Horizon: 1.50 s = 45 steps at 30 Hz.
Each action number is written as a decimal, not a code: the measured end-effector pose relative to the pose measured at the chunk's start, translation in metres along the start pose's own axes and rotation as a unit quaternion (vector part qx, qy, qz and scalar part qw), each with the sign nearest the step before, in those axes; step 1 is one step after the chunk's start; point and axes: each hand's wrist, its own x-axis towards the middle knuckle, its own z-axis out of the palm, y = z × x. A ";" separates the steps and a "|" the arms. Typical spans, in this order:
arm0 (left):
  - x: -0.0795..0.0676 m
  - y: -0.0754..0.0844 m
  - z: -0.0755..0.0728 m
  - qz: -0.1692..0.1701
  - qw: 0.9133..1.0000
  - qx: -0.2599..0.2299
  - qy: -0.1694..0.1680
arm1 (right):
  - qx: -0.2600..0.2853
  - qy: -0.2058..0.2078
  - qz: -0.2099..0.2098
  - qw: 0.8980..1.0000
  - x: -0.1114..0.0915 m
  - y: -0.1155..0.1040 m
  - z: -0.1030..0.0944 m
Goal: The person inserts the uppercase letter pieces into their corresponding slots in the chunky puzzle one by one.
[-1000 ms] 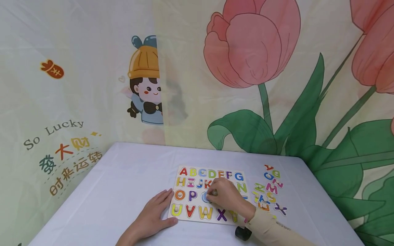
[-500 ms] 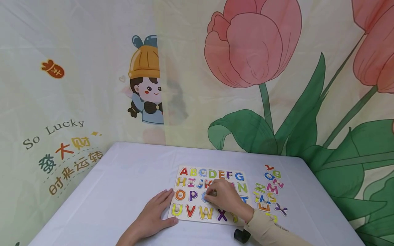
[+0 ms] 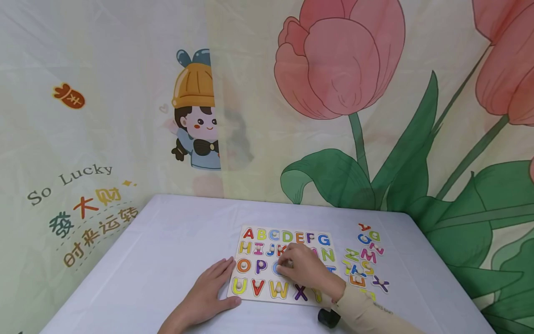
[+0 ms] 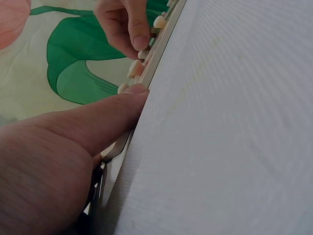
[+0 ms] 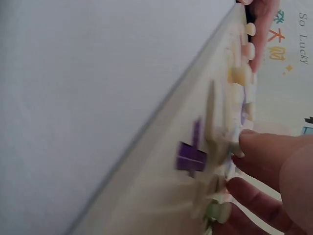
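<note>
Pale cloth (image 3: 250, 69) printed with pink tulips fills 12 o'clock on my head feed. Below it I log a white-covered table (image 3: 187, 241), and on that a letter board (image 3: 249, 290), printed A at its 10 o'clock corner. Clock readings below are from board centre. Left hand (image 3: 208, 290): at 8 to 9 o'clock, fingers extended against the board's edge, thumb apart from them at the near corner. Right hand (image 3: 304, 266): over the centre, beige sleeve (image 3: 367, 308) entering from 4; thumb and finger pinch the knob of a blue letter piece. Black object (image 3: 328, 317): between 4 and 5, beside the sleeve. Loose letters (image 3: 368, 255): heaped at 3, off the board. Blue letter piece (image 3: 276, 267): third row, right of P, mostly hidden from me.
</note>
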 end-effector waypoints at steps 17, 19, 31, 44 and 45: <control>0.000 -0.001 0.000 -0.007 1.000 -0.005 -0.005 | 0.004 0.207 0.142 0.968 -0.025 0.119 -0.086; -0.001 -0.001 0.000 -0.008 1.000 -0.005 -0.009 | 0.001 0.222 0.177 0.959 -0.028 0.141 -0.091; 0.000 0.001 -0.001 -0.010 1.000 -0.008 -0.011 | -0.014 0.247 0.317 0.916 -0.037 0.209 -0.091; -0.001 0.001 -0.003 -0.006 1.000 -0.008 -0.011 | 0.010 0.225 0.349 0.910 -0.038 0.213 -0.091; -0.001 0.001 -0.003 -0.007 1.000 -0.009 -0.011 | 0.007 0.224 0.349 0.910 -0.038 0.212 -0.091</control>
